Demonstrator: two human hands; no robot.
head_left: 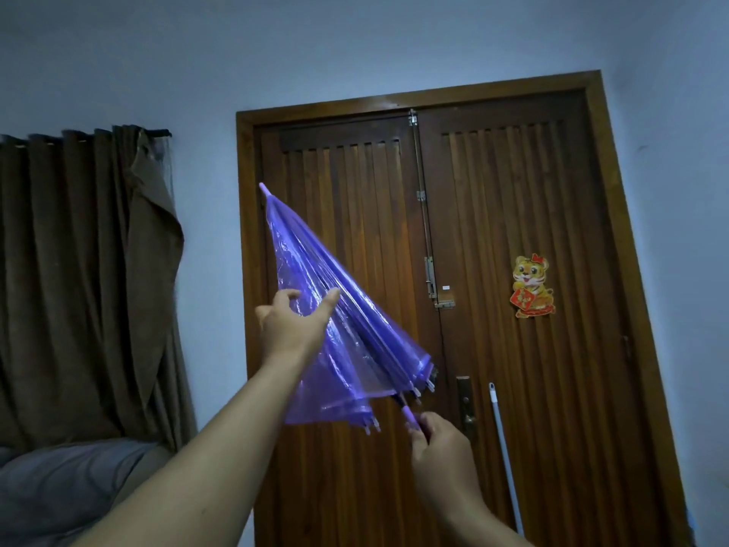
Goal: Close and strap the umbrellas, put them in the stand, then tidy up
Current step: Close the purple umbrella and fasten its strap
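A translucent purple umbrella [347, 341] is held up in front of the door, mostly folded, its tip pointing up and to the left. Its canopy still hangs loose and flared at the lower end. My left hand [290, 323] reaches to the canopy's middle, thumb and fingers spread around the plastic. My right hand [436, 448] grips the purple handle at the umbrella's lower end. No strap and no stand are in view.
A brown wooden double door [513, 349] fills the background, with a tiger sticker [531, 286] on its right leaf. A white stick [503, 448] leans against the door. Brown curtains [79, 290] hang at the left above a grey cushion [67, 479].
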